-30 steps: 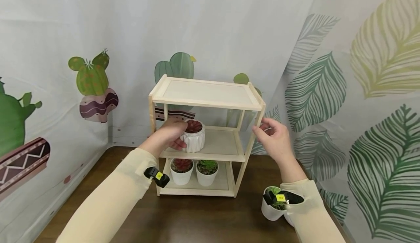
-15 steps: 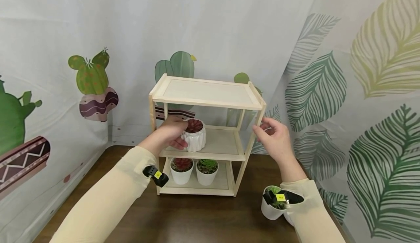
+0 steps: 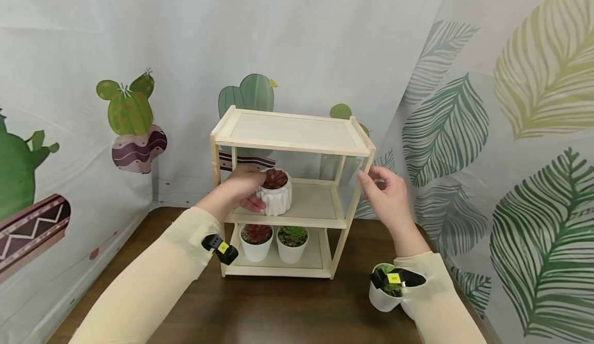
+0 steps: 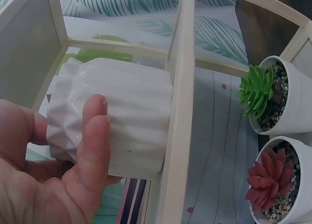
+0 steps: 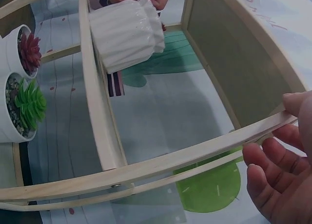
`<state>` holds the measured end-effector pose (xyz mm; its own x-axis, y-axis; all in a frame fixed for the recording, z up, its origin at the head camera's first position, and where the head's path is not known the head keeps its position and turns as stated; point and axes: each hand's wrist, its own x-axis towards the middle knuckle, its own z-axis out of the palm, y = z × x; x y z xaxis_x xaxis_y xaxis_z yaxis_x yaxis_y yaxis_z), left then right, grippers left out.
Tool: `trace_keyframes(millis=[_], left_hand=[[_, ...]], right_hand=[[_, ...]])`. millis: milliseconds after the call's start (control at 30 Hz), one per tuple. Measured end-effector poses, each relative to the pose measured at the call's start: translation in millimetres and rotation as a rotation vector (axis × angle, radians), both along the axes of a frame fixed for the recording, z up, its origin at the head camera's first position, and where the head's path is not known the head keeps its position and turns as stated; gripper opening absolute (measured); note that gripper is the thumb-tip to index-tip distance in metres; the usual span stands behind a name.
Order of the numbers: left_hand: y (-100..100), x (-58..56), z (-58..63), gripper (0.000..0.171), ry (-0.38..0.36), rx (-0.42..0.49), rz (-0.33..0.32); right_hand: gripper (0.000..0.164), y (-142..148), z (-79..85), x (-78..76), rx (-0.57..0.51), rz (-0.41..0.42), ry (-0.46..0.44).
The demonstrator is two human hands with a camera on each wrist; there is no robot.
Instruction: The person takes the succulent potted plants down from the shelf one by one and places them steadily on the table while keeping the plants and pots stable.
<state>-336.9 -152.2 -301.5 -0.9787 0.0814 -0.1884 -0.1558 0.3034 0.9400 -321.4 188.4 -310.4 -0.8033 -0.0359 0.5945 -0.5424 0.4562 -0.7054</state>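
Cactus-print cloth (image 3: pixel 297 39) backs the wooden rack (image 3: pixel 297 130). On its middle shelf (image 3: pixel 316 205), the left hand (image 3: pixel 241 186) grips the ribbed white pot (image 3: pixel 275 200); the right hand (image 3: pixel 389 194) pinches a front post (image 3: pixel 356 199). Fingers catching the pot on release could topple it.

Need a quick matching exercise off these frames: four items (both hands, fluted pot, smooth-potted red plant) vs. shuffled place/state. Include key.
Items
1. fluted pot
2. right hand
3. smooth-potted red plant
4. left hand

Place/state
A. at the rack's right front upright
B. on the bottom tier
C. gripping a white pot
D. at the middle tier

Pairs: 1-D, 2-A, 3-B, 4-C
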Motion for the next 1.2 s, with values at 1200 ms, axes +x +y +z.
trace_keyframes(millis=[1200], left_hand=[[2.2, 4.2, 0.1, 0.055, 0.028, 0.005, -0.054]], right_hand=[[0.034, -37.7, -41.6, -22.0, -0.224, -0.014, 0.117]])
